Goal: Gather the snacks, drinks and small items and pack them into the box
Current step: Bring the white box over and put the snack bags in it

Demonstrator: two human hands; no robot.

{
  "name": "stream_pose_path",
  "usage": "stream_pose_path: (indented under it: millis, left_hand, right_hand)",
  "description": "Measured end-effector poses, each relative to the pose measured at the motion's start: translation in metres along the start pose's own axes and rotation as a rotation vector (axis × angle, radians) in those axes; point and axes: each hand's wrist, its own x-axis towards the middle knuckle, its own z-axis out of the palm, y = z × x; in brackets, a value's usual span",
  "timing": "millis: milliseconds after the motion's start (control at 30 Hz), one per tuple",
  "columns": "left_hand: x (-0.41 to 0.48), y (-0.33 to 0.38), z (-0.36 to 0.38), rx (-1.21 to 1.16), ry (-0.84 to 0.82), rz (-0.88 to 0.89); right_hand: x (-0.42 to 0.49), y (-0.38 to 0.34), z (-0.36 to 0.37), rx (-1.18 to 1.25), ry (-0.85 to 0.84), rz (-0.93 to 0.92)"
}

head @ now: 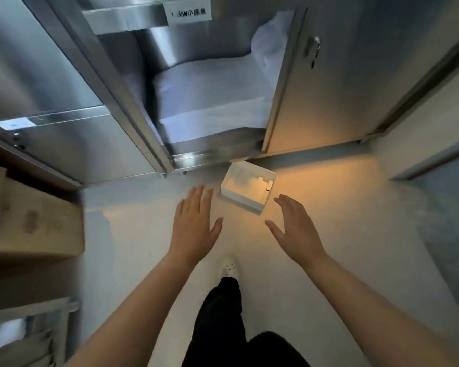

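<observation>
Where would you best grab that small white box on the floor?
Probably by its left and right walls, one hand each, coming down from above. The white box sits flat and open-topped on the floor, both sides free, with the metal cabinet close behind it. The left hand and right hand are open on either side, not touching it.

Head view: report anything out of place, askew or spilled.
The white box sits on the floor, turned askew to the open steel cabinet's front. The left hand and right hand hover open beside it, touching nothing. Nothing looks spilled or damaged.
</observation>
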Motion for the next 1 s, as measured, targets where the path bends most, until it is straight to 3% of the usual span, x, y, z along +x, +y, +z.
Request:
stream_pose_path:
  millis: [167,333,700,1000]
  left_hand:
    - [0.101,-0.029,0.088,0.052,-0.133,0.063]
    - [0.171,-0.065,0.232,0.153,-0.29,0.202]
    - [0.246,-0.143,0.516,0.288,-0.354,0.338]
    - [0.273,-0.195,0.634,0.34,-0.396,0.325]
  right_hand:
    - [0.099,0.061,0.056,0.02,-0.046,0.006]
    - [0.168,0.151,0.152,0.001,-0.102,0.012]
    - [0.262,0.309,0.4,-0.12,-0.222,-0.081]
    - [0.281,0.379,0.521,-0.138,-0.267,-0.077]
